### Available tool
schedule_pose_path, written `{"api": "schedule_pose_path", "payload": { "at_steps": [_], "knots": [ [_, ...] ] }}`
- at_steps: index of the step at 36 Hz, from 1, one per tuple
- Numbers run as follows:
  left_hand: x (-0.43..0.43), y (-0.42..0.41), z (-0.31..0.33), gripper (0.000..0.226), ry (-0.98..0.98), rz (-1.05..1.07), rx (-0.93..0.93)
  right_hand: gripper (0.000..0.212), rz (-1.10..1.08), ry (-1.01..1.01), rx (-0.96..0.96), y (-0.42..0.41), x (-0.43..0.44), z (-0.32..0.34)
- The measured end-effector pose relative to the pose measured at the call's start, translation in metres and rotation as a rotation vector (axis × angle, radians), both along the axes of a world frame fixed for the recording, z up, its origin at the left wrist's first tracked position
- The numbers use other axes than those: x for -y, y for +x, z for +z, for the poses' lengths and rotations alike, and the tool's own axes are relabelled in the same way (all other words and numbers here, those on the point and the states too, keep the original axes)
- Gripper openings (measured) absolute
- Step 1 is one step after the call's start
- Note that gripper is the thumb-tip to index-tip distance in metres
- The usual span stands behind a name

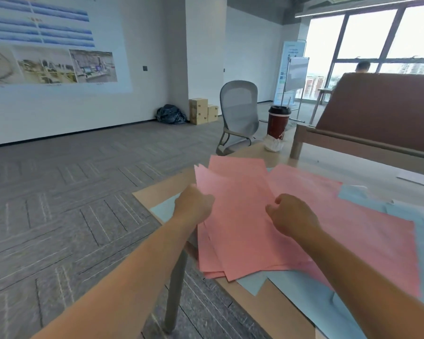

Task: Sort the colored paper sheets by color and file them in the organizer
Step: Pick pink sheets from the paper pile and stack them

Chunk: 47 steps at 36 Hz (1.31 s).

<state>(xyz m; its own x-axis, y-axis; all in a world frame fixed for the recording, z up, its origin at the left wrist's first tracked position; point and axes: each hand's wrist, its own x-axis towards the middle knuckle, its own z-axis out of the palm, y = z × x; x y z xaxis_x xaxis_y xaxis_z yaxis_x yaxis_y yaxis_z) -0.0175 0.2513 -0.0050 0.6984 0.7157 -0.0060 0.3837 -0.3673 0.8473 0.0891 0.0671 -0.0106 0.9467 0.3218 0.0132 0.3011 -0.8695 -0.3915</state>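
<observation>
I have a loose stack of pink sheets (pixel 240 216) between both hands at the left end of the tabletop (pixel 277 314). The stack lies on top of blue sheets (pixel 291 287), and more pink and blue paper is spread out flat to its right.

The left hand (pixel 194 204) grips the stack's left edge with its fingers curled round the paper. The right hand (pixel 293 215) sits on the stack's right side with fingers curled in. I cannot tell whether it pinches a sheet or only rests its knuckles there.

The paper looks very light, thin and floppy. I judge it will sag if held by one corner and slide over itself easily, and a hard pinch will crease it. The best hold looks to be on the two long edges about midway along, thumbs on top and fingers under, so the stack bows a little and stiffens.

The stack is fanned, so its corners are out of register at both ends. Its long axis runs away from me and leans a little left at the far end. The near corners rest on the blue sheets close to the tabletop's edge. The far corners seem to lift off the surface, though I am not sure of that.

I would knock the stack square on a short edge before filing — and I cannot make out the organizer from here
</observation>
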Motion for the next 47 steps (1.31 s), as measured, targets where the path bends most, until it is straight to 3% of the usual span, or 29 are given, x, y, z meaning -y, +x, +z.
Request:
{"api": "schedule_pose_path", "payload": {
  "at_steps": [2,4,7,10,14,19,26,30,34,40,47],
  "knots": [
    [-0.006,-0.002,-0.002,0.014,-0.012,0.017,-0.039,0.041,-0.006,-0.01,0.002,0.0,-0.006,-0.002],
    [-0.012,-0.003,-0.002,0.006,-0.143,0.067,0.016,0.041,-0.014,-0.005,0.009,0.0,-0.01,-0.005],
    [-0.019,-0.003,0.001,0.013,-0.4,0.146,0.153,0.041,-0.027,0.027,0.001,-0.001,-0.013,-0.006],
    [-0.018,-0.008,0.003,0.006,-0.507,0.2,0.181,0.041,-0.042,0.098,-0.051,-0.002,-0.013,-0.003],
    [-0.013,-0.015,0.005,0.004,-0.482,0.173,0.157,0.038,-0.079,0.21,-0.126,-0.004,-0.008,0.004],
    [-0.005,-0.023,0.006,0.026,-0.417,0.166,0.116,0.028,-0.079,0.197,-0.153,-0.015,0.0,0.008],
    [0.013,-0.023,0.009,0.025,-0.33,0.132,0.09,0.04,-0.077,0.178,-0.137,-0.033,0.003,0.011],
    [0.015,-0.021,0.011,0.007,-0.332,0.13,0.061,0.041,-0.103,0.224,-0.151,-0.036,0.005,0.014],
    [0.013,-0.019,0.012,0.024,-0.322,0.149,0.063,0.036,-0.132,0.276,-0.177,-0.033,0.007,0.015],
    [0.012,-0.017,0.009,0.024,-0.349,0.163,0.032,0.019,-0.127,0.305,-0.196,-0.028,0.008,0.019],
    [0.013,-0.017,0.006,0.011,-0.334,0.091,0.02,0.02,-0.14,0.356,-0.229,-0.02,0.013,0.017]
  ]
}}
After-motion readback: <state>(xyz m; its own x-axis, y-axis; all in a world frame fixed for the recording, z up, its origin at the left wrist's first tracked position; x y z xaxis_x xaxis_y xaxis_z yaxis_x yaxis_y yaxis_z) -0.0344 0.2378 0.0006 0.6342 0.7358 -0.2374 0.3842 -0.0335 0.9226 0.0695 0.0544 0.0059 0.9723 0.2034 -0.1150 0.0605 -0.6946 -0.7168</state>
